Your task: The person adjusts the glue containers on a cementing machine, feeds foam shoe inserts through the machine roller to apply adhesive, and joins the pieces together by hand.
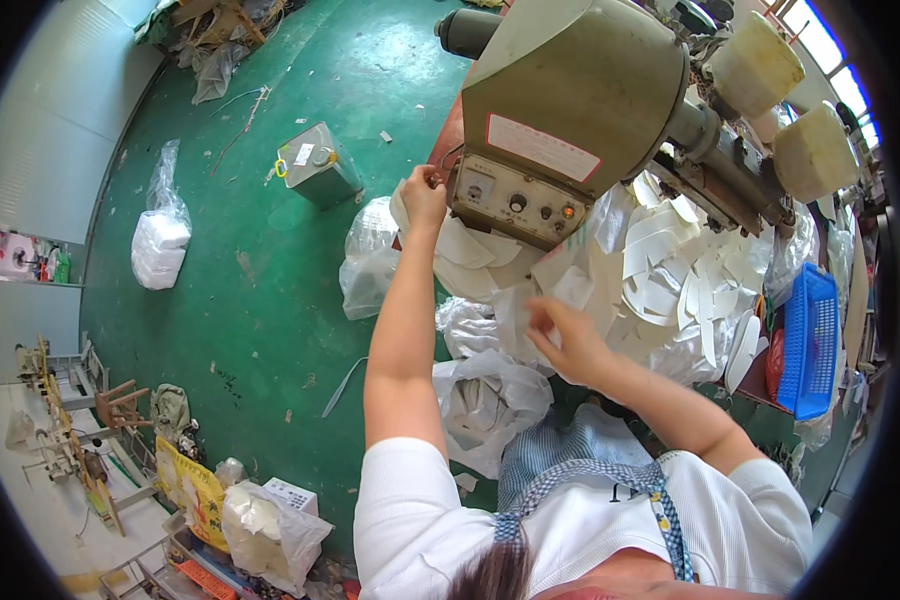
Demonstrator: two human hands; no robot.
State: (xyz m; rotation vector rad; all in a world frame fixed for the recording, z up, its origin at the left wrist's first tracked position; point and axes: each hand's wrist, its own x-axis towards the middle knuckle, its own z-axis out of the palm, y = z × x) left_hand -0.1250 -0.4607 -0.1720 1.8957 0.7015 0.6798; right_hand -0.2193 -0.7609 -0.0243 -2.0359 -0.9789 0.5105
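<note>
My left hand (423,192) is raised at the left end of the machine's control panel (511,205), fingers pinched on something small I cannot make out, beside a white sheet piece. My right hand (562,340) is lower, fingers closed on a thin white cut piece (555,290) at the edge of a heap of white shaped pieces (670,280). The large olive-grey machine (570,90) stands over the heap.
Clear plastic bags of white pieces (485,395) lie below my hands, another bag (160,240) on the green floor to the left. A metal can (318,165) stands on the floor. A blue basket (810,340) sits right. Wooden racks (80,420) stand lower left.
</note>
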